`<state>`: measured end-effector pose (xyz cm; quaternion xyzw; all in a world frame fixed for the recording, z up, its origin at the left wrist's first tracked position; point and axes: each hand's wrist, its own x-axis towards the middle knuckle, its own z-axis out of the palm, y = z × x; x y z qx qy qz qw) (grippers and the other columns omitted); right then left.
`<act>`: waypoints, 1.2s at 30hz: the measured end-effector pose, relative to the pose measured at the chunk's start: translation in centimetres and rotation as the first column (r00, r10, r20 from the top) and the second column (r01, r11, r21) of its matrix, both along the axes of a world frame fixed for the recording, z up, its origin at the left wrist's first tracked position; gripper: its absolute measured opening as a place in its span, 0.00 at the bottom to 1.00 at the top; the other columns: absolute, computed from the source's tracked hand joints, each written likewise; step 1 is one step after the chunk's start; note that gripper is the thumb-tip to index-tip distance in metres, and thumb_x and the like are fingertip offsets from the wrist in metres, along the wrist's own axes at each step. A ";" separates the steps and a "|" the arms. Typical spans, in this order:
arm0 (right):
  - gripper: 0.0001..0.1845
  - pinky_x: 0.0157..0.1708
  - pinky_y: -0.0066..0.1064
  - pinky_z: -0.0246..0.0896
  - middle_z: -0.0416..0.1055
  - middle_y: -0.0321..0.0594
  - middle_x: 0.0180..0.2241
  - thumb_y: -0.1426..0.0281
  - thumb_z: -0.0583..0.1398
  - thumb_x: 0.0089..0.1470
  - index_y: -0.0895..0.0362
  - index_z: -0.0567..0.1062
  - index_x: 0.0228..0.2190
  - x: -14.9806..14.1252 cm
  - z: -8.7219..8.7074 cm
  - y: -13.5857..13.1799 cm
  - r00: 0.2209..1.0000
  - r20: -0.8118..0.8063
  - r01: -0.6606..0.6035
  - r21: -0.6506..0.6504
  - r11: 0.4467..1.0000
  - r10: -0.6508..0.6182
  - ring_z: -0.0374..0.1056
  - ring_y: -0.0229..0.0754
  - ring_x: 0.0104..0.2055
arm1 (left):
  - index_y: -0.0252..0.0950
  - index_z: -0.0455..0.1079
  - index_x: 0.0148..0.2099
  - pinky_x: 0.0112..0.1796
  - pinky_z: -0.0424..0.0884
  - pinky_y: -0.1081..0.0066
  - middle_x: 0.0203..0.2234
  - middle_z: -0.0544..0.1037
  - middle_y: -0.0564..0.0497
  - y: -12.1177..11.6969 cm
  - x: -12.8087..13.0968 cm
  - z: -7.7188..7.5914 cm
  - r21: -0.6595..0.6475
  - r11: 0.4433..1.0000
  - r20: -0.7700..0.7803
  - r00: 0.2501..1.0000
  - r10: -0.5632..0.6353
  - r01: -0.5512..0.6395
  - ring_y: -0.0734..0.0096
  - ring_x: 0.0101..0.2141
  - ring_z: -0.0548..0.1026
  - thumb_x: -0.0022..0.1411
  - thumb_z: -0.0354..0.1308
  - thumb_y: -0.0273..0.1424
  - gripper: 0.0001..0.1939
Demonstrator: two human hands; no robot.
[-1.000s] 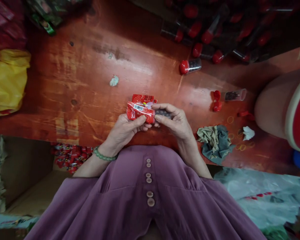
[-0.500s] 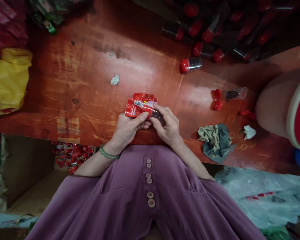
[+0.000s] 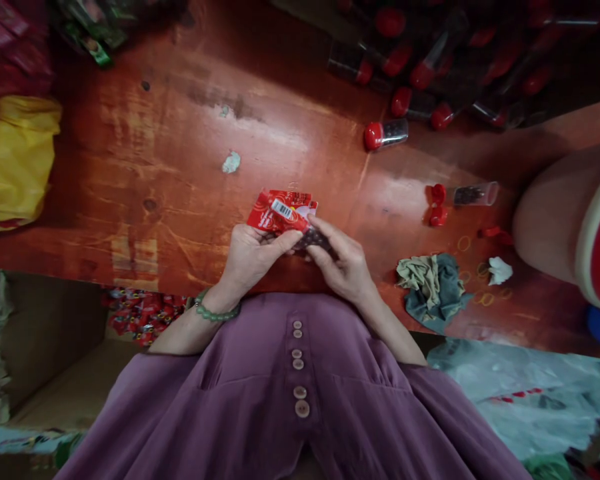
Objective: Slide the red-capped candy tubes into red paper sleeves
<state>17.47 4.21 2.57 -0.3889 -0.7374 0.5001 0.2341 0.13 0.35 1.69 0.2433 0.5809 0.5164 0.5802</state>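
Note:
Both my hands meet over the near edge of a red-brown wooden table (image 3: 180,167). My left hand (image 3: 253,257), with a green bead bracelet at the wrist, is closed on a red plastic wrapper (image 3: 280,211) with a white barcode label. My right hand (image 3: 343,260) is closed on a small clear tube of dark contents (image 3: 316,238), whose end is inside the wrapper. The tube is mostly hidden by my fingers.
Several red-capped tubes (image 3: 420,73) are piled at the far right; one lies apart (image 3: 385,133). An uncapped tube (image 3: 473,195) and loose red caps (image 3: 436,203) sit right. A crumpled cloth (image 3: 433,287), rubber bands (image 3: 480,293), a yellow bag (image 3: 13,160) and a box of red packets (image 3: 140,313) surround me.
The wrapper and tube have tilted from level to slanting up-left, and my right hand has slid in closer to my left, covering more of the tube.

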 end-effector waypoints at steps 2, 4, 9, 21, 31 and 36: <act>0.23 0.54 0.41 0.73 0.73 0.45 0.57 0.66 0.57 0.64 0.52 0.67 0.60 -0.3 -0.2 -0.1 1.000 -0.005 -0.018 0.114 0.993 0.018 0.74 0.46 0.54 | 0.37 0.81 0.34 0.33 0.78 0.73 0.27 0.83 0.52 0.2 -0.3 0.2 -0.001 1.000 0.007 1.000 -0.016 0.016 0.72 0.26 0.79 0.50 0.71 0.39 0.13; 0.23 0.54 0.41 0.73 0.73 0.45 0.57 0.66 0.58 0.64 0.51 0.68 0.59 -0.6 -0.3 -0.1 1.000 -0.024 -0.003 0.087 0.996 0.005 0.74 0.46 0.54 | 0.37 0.81 0.35 0.35 0.78 0.71 0.29 0.84 0.51 0.3 -0.7 0.3 -0.012 0.999 0.018 0.999 -0.032 0.032 0.70 0.29 0.80 0.49 0.72 0.40 0.13; 0.22 0.35 0.30 0.78 0.74 0.41 0.53 0.61 0.61 0.61 0.50 0.69 0.55 -1.2 -0.3 0.0 0.980 -0.138 0.101 -0.264 0.959 -0.141 0.76 0.33 0.31 | 0.37 0.81 0.35 0.42 0.78 0.68 0.33 0.84 0.49 -0.1 -0.8 0.0 0.013 0.998 0.071 0.996 0.053 -0.054 0.65 0.35 0.81 0.49 0.72 0.44 0.17; 0.17 0.36 0.28 0.78 0.76 0.35 0.45 0.62 0.68 0.53 0.49 0.77 0.45 -1.5 -1.0 1.0 0.896 -0.312 0.116 -0.522 0.845 -0.316 0.76 0.33 0.33 | 0.38 0.80 0.32 0.43 0.77 0.66 0.29 0.83 0.51 1.1 0.4 0.5 0.009 0.983 0.263 0.949 0.176 -0.185 0.67 0.34 0.80 0.51 0.71 0.41 0.12; 0.21 0.31 0.24 0.77 0.76 0.31 0.36 0.59 0.71 0.48 0.50 0.72 0.42 -3.3 -1.0 0.9 0.830 -0.344 0.196 -0.557 0.807 -0.439 0.77 0.32 0.28 | 0.38 0.78 0.30 0.41 0.75 0.66 0.27 0.82 0.51 1.7 0.4 1.1 -0.054 0.972 0.347 0.908 0.234 -0.230 0.68 0.31 0.79 0.43 0.73 0.47 0.19; 0.21 0.28 0.25 0.76 0.73 0.29 0.32 0.57 0.71 0.47 0.52 0.70 0.36 -3.6 -1.2 1.0 0.833 -0.338 0.222 -0.520 0.825 -0.438 0.73 0.31 0.23 | 0.36 0.77 0.27 0.34 0.74 0.69 0.22 0.80 0.51 1.4 1.3 0.8 -0.066 0.983 0.342 0.921 0.185 -0.173 0.71 0.25 0.76 0.46 0.72 0.46 0.18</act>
